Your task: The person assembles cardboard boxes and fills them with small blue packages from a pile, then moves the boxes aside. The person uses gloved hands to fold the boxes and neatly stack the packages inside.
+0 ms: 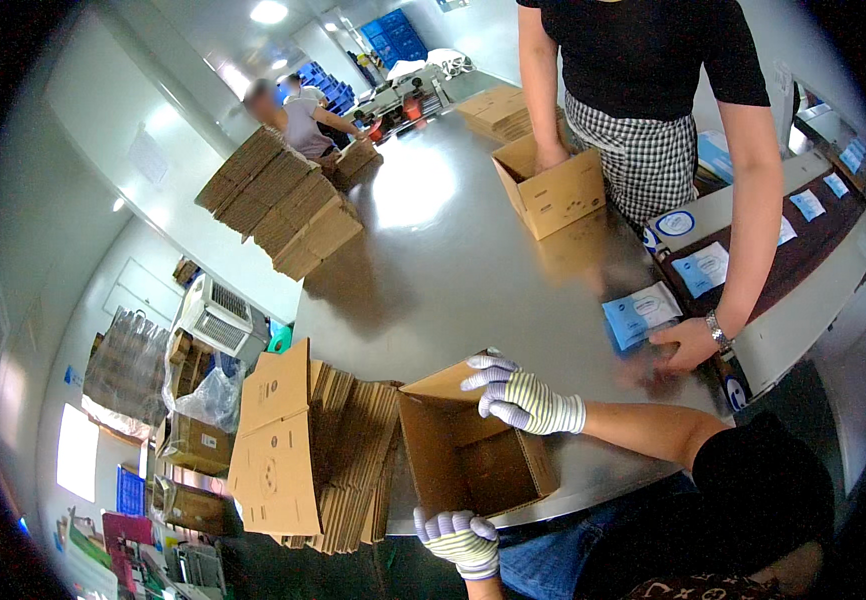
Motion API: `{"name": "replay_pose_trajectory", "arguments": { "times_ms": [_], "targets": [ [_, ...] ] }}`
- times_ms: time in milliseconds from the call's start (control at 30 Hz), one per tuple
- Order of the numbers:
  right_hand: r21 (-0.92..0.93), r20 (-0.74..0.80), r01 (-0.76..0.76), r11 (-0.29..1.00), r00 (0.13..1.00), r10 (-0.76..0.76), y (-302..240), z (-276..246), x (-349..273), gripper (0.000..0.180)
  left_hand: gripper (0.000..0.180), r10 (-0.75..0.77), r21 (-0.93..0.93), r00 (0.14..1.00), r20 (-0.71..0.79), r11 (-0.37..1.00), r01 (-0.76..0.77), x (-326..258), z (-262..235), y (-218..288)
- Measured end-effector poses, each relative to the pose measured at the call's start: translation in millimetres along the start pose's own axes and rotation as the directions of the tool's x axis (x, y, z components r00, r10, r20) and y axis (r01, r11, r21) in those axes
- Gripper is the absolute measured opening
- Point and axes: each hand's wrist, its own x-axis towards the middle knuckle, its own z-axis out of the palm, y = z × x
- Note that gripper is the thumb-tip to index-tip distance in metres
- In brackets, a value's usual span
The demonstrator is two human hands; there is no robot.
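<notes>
Cardboard fills most of the scene. One open brown box (pixel 473 455) sits at the lower centre of the frame, on the near edge of a grey metal table (pixel 453 280), its mouth tipped toward the camera. Two striped knit gloves work it: the right hand (pixel 518 395), just above the box, curls its fingers over the top flap, and the left hand (pixel 458 540), at the bottom centre, is closed on the box's lower edge.

Left of the box, one bundle of flat carton blanks (pixel 318 455) stands on edge, touching the box's side. A second, larger stack of flat blanks (pixel 278 200) lies on the table in the upper left, and a third stack (pixel 498 110) rests at the top centre.

Two other people stand at the table. One, in a black top and checked skirt at the upper right, has one hand inside a second open box (pixel 553 190) and the other hand (pixel 688 345) pressed on the table at centre right, beside a pale blue packet (pixel 641 312). More blue packets, perhaps four, lie on a tray (pixel 803 300) at the right edge; the fisheye bend makes the count unsure. The other person stands far off at the upper left, behind the large stack.
</notes>
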Motion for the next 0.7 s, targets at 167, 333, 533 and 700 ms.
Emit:
{"name": "replay_pose_trajectory", "arguments": {
  "times_ms": [167, 333, 533, 700],
  "targets": [
    [-0.004, 0.014, 0.026, 1.0, 1.0, -0.026, 3.4, 4.3, 0.1, 0.016, 0.019, -0.01, 0.0, 1.0, -0.003, 1.0, 0.01, -0.7, -1.6, 1.2],
    [0.001, 0.03, 0.041, 0.999, 0.999, -0.041, 4.5, 9.1, 1.4, 0.019, 0.019, -0.017, 0.014, 1.0, -0.013, 1.0, 0.018, -4.2, -0.7, -1.1],
    [-0.029, 0.021, 0.024, 0.999, 0.999, -0.024, 10.9, -1.8, -5.2, 0.028, 0.025, 0.02, 0.003, 0.999, -0.041, 1.0, -0.02, -1.7, 11.0, 0.5],
    [0.056, 0.062, 0.09, 0.994, 0.994, -0.094, 11.1, 11.6, 2.0, 0.033, 0.013, 0.038, 0.029, 0.998, -0.047, 0.999, -0.037, -2.2, -0.6, -2.9]
  ]
}}
